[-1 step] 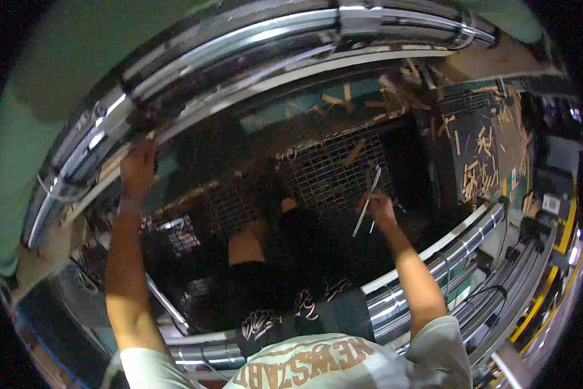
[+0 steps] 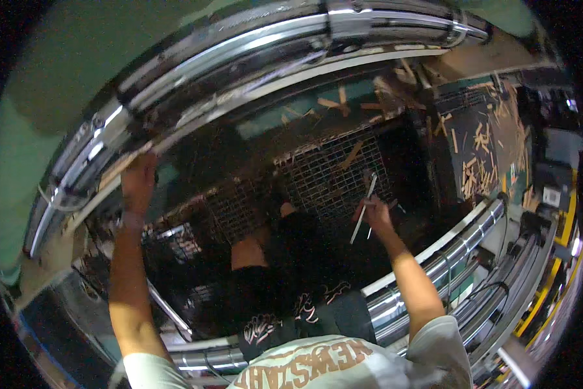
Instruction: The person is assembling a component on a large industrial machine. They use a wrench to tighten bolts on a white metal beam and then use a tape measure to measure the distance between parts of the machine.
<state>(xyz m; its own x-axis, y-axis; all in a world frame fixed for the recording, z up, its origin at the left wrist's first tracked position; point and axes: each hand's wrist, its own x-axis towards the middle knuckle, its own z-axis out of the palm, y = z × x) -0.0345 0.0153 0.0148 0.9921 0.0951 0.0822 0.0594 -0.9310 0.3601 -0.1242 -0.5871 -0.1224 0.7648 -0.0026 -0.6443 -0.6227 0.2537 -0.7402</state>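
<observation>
My left hand (image 2: 139,180) reaches up and grips the lower edge of a long curved chrome roller (image 2: 239,58) at the upper left. My right hand (image 2: 374,215) is closed around a thin pale rod (image 2: 363,211) that points up over a wire mesh grid (image 2: 324,175). The mesh sits in a dark pit below me. My legs in dark printed shorts (image 2: 291,298) stand in that pit, one bare knee (image 2: 247,251) near the mesh.
Chrome pipes (image 2: 447,253) run along the near right side of the pit. Several wood splinters (image 2: 483,146) lie on a dark panel at the right and on the mesh. A yellow frame (image 2: 560,259) stands at the far right. A green wall (image 2: 58,71) fills the upper left.
</observation>
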